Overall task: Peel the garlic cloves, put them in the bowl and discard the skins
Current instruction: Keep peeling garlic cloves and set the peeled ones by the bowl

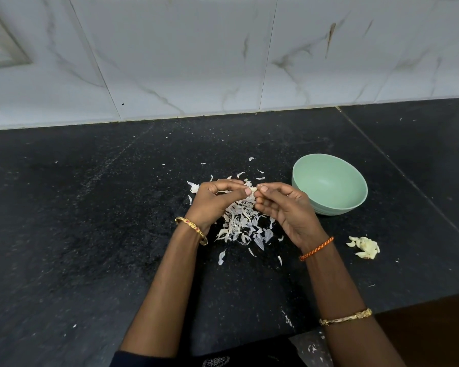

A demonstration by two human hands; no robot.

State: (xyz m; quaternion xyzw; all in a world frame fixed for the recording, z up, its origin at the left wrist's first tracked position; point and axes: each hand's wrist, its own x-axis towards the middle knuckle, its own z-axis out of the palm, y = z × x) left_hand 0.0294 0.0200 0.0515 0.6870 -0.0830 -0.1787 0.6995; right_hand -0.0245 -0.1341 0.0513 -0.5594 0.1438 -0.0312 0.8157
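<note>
My left hand (217,201) and my right hand (284,205) meet over the middle of the black counter, both pinching one small pale garlic clove (254,189) between fingertips. Under and just in front of the hands lies a heap of white garlic skins (243,223). A pale green bowl (329,185) stands to the right of my right hand and looks empty inside. A small pile of peeled cloves (366,247) lies on the counter in front of the bowl, to the right of my right wrist.
The black stone counter (90,221) runs to a white marble-tiled wall (223,62) at the back. Loose skin flakes are scattered around the heap and near the front edge (288,320). The counter's front edge drops off at the lower right.
</note>
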